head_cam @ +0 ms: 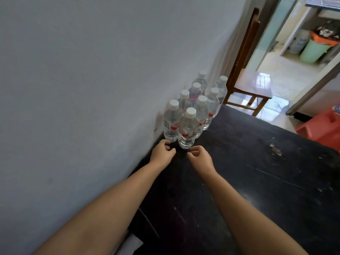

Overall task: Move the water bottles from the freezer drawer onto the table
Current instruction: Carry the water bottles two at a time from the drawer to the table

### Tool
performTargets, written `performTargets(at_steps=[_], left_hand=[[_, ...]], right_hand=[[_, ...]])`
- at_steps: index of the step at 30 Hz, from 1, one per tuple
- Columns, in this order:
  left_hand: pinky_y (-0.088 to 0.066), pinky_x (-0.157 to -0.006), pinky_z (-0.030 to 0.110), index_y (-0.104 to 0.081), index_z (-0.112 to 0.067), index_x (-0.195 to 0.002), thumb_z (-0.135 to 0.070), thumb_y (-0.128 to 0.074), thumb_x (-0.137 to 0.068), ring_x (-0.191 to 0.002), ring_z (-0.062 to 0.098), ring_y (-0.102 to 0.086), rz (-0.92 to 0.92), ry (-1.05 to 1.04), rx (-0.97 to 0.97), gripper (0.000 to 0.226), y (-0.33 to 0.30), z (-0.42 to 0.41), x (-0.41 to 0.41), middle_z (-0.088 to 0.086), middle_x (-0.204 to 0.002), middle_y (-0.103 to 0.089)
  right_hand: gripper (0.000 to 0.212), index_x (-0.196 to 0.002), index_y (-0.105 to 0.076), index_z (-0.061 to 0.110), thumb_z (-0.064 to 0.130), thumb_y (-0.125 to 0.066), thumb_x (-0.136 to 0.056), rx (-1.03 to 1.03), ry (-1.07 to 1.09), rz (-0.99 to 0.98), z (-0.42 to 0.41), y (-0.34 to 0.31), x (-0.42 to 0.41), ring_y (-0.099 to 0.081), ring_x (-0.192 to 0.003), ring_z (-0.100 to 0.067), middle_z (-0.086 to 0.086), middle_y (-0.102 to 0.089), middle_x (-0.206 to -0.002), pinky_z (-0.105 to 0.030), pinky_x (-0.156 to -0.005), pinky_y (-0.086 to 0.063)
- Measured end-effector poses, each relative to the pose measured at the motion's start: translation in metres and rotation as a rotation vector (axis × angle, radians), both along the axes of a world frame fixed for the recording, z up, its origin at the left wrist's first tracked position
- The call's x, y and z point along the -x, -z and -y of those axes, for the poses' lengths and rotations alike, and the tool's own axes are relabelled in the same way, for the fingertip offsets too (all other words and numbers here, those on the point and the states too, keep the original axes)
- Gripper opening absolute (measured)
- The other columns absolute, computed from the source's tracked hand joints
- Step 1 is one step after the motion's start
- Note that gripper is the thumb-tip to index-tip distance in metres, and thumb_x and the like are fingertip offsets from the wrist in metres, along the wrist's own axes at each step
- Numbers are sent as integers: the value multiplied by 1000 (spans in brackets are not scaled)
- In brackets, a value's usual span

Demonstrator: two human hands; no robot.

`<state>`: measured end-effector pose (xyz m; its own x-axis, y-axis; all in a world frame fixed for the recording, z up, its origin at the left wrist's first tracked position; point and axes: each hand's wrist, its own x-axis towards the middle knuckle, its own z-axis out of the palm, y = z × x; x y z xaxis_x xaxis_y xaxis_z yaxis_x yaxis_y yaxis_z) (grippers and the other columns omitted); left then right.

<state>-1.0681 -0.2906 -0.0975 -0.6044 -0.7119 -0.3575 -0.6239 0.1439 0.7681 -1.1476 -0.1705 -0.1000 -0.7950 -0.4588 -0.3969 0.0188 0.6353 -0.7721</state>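
Note:
Several clear water bottles [187, 129] with white caps and red-marked labels stand upright in two rows on the dark table [257, 172], tight against the white wall. My left hand [162, 152] hovers just in front of the nearest left bottle [172, 124], fingers loosely curled, holding nothing. My right hand [199, 156] sits just below the nearest right bottle, fingers likewise loosely curled and empty. Neither hand touches a bottle. The freezer drawer is out of view.
A white wall [82, 89] runs along the table's left side. Beyond the far table edge stands a wooden chair [252, 85]. A red plastic stool [322, 127] sits at the right. A green bin [314, 50] stands through the doorway.

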Motion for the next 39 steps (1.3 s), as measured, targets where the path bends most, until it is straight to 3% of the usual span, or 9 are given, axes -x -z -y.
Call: performTargets(at_steps=[7,10,18,22,28,31,34,36,39], left_hand=[[-47,-83,29,-66,-9,-105,-20,-60,-88,-98,24,-64,110,-107,83,21,-6,-59,-115,8,-101,-69],[-47,-83,29,-67,-12,-104,-19,-59,-88,-97,23,-63,163,-186,108,19,-1,-86,-166,5,-97,-69],[-46,-88,31,-69,-9,-100,-16,-55,-90,-107,28,-62,210,-543,72,19,-4,-145,-317,12,-110,-69],[-49,-86,32,-68,-11,-90,-18,-57,-88,-101,28,-64,200,-759,69,13,-7,-171,-400,9,-102,-71],[-45,-82,28,-66,-10,-101,-20,-55,-91,-98,22,-61,181,-1062,56,18,-17,-243,-532,3,-101,-64],[-47,-81,32,-63,-15,-84,-16,-57,-89,-94,26,-63,179,-1197,21,8,-18,-287,-594,4,-91,-63],[-46,-69,32,-54,-20,-60,-10,-55,-82,-80,28,-63,165,-1319,12,24,-22,-341,-662,4,-71,-59],[-36,-61,23,-51,-14,-59,-10,-50,-80,-68,20,-54,178,-1416,21,22,-34,-384,-703,5,-63,-52],[-33,-54,22,-50,-12,-66,-7,-47,-86,-62,19,-49,198,-1609,31,21,-46,-448,-751,4,-63,-49]], right_hand=[[32,-121,-55,13,25,-58,-91,-134,-479,-159,-44,-9,-70,-61,-99,-20,-4,-66,-109,-25,-78,-44],[24,-114,-57,15,23,-55,-91,-170,-612,-167,-60,-6,-101,-61,-89,-19,-3,-66,-102,-27,-76,-47],[18,-101,-65,11,19,-51,-93,-224,-1038,-202,-63,-12,-216,-63,-93,-24,-6,-68,-100,-35,-83,-53],[16,-79,-54,14,18,-46,-92,-209,-1268,-250,-50,-15,-293,-65,-94,-34,-14,-68,-98,-43,-87,-54],[21,-107,-61,12,26,-50,-95,-163,-1640,-322,-53,-24,-440,-65,-95,-29,-13,-69,-105,-43,-86,-55],[21,-106,-62,12,26,-51,-94,-108,-1770,-319,-78,-28,-515,-66,-94,-29,-12,-69,-104,-46,-86,-55],[19,-103,-62,13,25,-51,-92,-56,-1888,-325,-112,-34,-594,-67,-91,-29,-12,-69,-102,-46,-85,-55],[15,-97,-61,14,24,-51,-91,-8,-1986,-334,-139,-39,-650,-67,-90,-29,-12,-69,-101,-46,-84,-56],[11,-91,-60,16,22,-51,-91,57,-2151,-367,-187,-50,-724,-66,-93,-30,-13,-70,-101,-46,-86,-55]])
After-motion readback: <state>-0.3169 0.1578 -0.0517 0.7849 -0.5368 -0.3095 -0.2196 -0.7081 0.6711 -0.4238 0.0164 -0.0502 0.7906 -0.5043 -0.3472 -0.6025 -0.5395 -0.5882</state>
